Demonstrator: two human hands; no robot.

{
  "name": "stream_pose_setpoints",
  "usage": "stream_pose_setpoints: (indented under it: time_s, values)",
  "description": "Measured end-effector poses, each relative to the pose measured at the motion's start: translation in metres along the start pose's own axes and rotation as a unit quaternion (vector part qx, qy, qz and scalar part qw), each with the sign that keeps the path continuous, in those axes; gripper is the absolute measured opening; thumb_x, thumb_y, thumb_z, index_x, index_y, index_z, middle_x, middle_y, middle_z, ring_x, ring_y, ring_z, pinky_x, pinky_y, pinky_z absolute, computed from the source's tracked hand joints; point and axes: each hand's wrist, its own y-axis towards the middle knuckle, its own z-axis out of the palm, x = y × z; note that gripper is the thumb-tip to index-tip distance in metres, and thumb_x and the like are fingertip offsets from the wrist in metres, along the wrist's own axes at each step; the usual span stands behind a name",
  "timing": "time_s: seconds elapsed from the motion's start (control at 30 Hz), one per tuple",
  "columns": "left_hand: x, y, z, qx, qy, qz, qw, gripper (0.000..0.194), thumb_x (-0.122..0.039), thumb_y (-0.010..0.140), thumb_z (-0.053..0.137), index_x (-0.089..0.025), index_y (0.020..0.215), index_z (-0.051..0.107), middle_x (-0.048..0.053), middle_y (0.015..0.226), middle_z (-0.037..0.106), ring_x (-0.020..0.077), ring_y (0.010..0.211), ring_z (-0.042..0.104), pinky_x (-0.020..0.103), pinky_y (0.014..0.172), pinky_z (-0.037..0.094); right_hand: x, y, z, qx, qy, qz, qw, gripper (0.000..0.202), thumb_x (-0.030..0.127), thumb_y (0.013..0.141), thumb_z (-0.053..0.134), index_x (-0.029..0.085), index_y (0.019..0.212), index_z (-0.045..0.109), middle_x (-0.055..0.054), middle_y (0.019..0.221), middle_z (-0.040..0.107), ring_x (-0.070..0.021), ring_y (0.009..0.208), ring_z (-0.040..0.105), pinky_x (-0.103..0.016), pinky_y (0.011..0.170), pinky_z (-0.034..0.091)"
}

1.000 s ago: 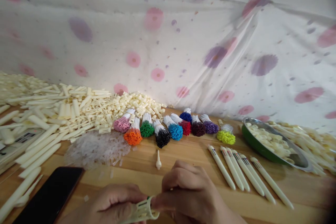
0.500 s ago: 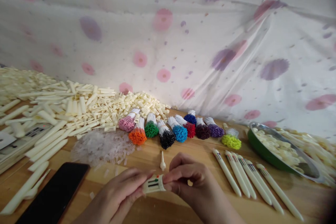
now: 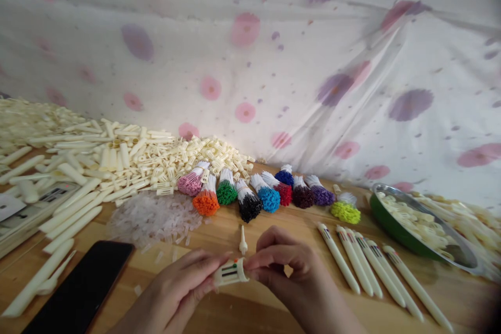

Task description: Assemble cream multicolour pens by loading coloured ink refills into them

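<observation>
A short cream slotted barrel piece (image 3: 230, 273), with dark slots and small red and green bits on its upper side, lies between my hands. My left hand (image 3: 182, 284) grips its left end between thumb and fingers. At its open right end, my right hand (image 3: 287, 266) has thumb and forefinger pinched together; whatever they hold is too small to make out. Just beyond the hands a small pointed cream part (image 3: 243, 241) rests on the wooden table (image 3: 242, 305). Bundles of coloured refills stand behind it, among them a black one (image 3: 248, 203) and an orange one (image 3: 205, 202).
Cream tubes and slotted pieces (image 3: 156, 159) heap up at the left, near clear small tubes (image 3: 154, 219) and a black phone (image 3: 80, 287). Several multicolour pens (image 3: 340, 261) lie at the right, beside a green-sided bowl (image 3: 403, 235) of cream parts.
The fingers of my right hand have shifted slightly right, showing more of the barrel piece's right rim. My left hand keeps its grip.
</observation>
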Motion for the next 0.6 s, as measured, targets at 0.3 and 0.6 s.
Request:
stream_pose_setpoints:
  time_s: [0.3, 0.6]
  values:
    - [0.0035, -0.0036, 0.0009, 0.007, 0.038, 0.012, 0.999, 0.048, -0.009, 0.082, 0.053, -0.038, 0.121, 0.055, -0.003, 0.108, 0.070, 0.0129, 0.096, 0.067, 0.015, 0.080, 0.052, -0.0010, -0.0020, 0.0042, -0.012, -0.023, 0.018, 1.000, 0.012, 0.020, 0.072, 0.063, 0.018, 0.066, 0.074, -0.002, 0.067, 0.052, -0.0095, 0.054, 0.046, -0.021, 0.046, 0.034]
    - [0.0065, -0.0039, 0.0043, -0.006, 0.068, 0.005, 0.998, 0.046, -0.011, 0.083, 0.053, -0.037, 0.121, 0.055, -0.002, 0.111, 0.069, 0.0149, 0.099, 0.066, 0.017, 0.081, 0.053, 0.0047, -0.0028, 0.0044, 0.028, 0.042, 0.080, 0.996, 0.015, 0.015, 0.061, 0.060, 0.015, 0.071, 0.072, 0.000, 0.071, 0.051, -0.0025, 0.044, 0.033, -0.017, 0.038, 0.024]
